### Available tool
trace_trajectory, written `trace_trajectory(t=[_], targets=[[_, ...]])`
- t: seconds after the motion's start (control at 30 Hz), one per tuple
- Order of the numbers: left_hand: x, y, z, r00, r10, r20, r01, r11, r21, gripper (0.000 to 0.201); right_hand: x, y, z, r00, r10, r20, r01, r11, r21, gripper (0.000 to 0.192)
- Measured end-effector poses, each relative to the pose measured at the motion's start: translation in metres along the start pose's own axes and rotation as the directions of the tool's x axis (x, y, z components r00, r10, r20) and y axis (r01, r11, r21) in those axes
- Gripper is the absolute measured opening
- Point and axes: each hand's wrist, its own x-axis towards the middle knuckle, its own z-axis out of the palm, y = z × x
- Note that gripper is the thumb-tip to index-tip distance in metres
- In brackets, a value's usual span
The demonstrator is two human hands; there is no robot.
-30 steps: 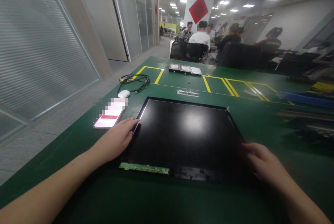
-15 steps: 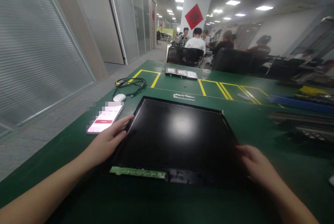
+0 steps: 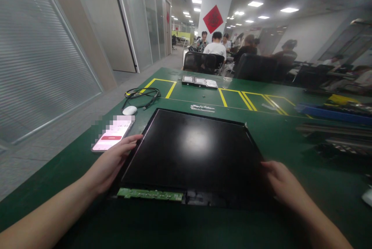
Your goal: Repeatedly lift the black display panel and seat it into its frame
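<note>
Left hand (image 3: pixel 112 162): bare, fingers (image 3: pixel 132 140) extended and loosely spread, lying flat against the left edge of the large flat black glossy display panel (image 3: pixel 192 150); no closed grasp visible. Right hand (image 3: pixel 283 183): bare, fingers stretched forward, resting at the panel's right near corner; fingertips merge with the dark edge, so wrapped round it or merely touching cannot be told.

Panel: lying flat, screen side up, on the green table mat (image 3: pixel 276 133), centred between both hands, ceiling light reflected on its surface. Along the near edge: narrow green circuit board strip (image 3: pixel 149 194), left of centre, beside a black plastic section.

Just left of the left hand: smartphone with lit pink-and-white screen (image 3: pixel 112 137), flat on the mat, close to the fingers, not touching. Beyond it: small white oval mouse (image 3: pixel 129 110), then a coiled black cable (image 3: pixel 142 95).

Farther back on the mat: yellow tape rectangles (image 3: pixel 247 100); row of silver-and-black flat rectangular units (image 3: pixel 199 81); clear plastic cup (image 3: pixel 227 82) just right of them.

Far right: long blue bar (image 3: pixel 334 111) and dark metal parts, blurred.

Background: black office chairs (image 3: pixel 203 62), several seated people, red diamond-shaped paper decoration (image 3: pixel 213 19) on a white pillar.
</note>
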Motion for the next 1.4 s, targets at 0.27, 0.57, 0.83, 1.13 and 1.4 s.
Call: trace_trajectory(t=[0.27,0.57,0.83,1.13,1.4], targets=[[-0.004,-0.004,-0.001,0.991,-0.002,0.130,0.001,1.000,0.009,0.083,0.002,0.002,0.002,1.000,-0.013,-0.015,0.013,1.000,-0.020,0.034],[-0.001,-0.006,-0.005,0.992,-0.016,0.125,0.013,1.000,0.018,0.060,0.002,0.008,0.005,1.000,-0.017,-0.011,0.017,1.000,-0.008,0.034],[-0.004,-0.003,-0.011,0.981,0.083,0.175,-0.093,0.994,0.051,0.058,0.001,0.004,0.005,1.000,-0.011,0.005,0.011,0.999,-0.036,0.037],[-0.008,-0.002,-0.013,0.958,0.192,0.211,-0.213,0.973,0.084,0.062,0.002,0.004,0.005,1.000,-0.028,0.000,0.028,0.998,-0.061,0.035],[-0.008,-0.005,-0.014,0.913,0.262,0.313,-0.234,0.964,-0.123,0.065,0.002,-0.005,0.001,0.998,0.062,0.021,-0.061,0.998,-0.025,0.035]])
